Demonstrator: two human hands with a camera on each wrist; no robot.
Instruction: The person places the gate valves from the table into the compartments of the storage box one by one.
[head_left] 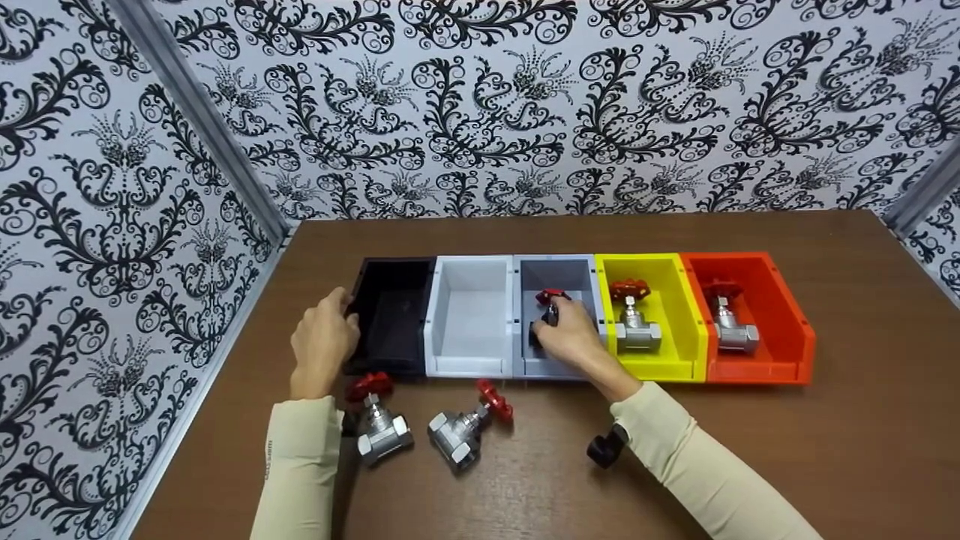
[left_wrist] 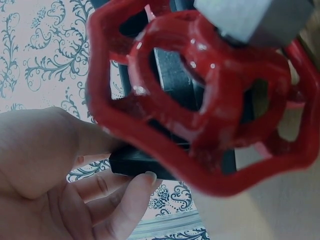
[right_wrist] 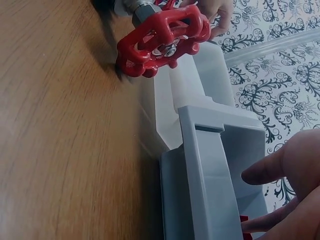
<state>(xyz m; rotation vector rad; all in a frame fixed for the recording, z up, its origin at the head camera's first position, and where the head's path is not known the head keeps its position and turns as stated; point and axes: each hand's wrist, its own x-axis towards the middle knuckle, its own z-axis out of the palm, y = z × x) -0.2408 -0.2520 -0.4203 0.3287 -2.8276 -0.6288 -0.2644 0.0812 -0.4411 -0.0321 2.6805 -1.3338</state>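
My right hand (head_left: 574,337) reaches into the grey bin (head_left: 559,367), over a valve with a red handwheel (head_left: 553,295). In the right wrist view its fingers (right_wrist: 265,170) are spread apart, and a bit of red shows beside the lower one. The valve's body is mostly hidden. At the left end of the row, my left hand (head_left: 324,341) holds the side wall of the black bin (head_left: 394,364). Near that wrist lies a metal valve (head_left: 382,431) whose red handwheel (left_wrist: 215,115) fills much of the left wrist view. Another valve (head_left: 461,435) lies to its right.
Between the black and grey bins stands a white bin (head_left: 469,367). The yellow bin (head_left: 675,367) and orange bin (head_left: 795,360) each contain a valve with a red handwheel. All stand in one row on the brown table (head_left: 525,480), with patterned walls (head_left: 525,112) around it.
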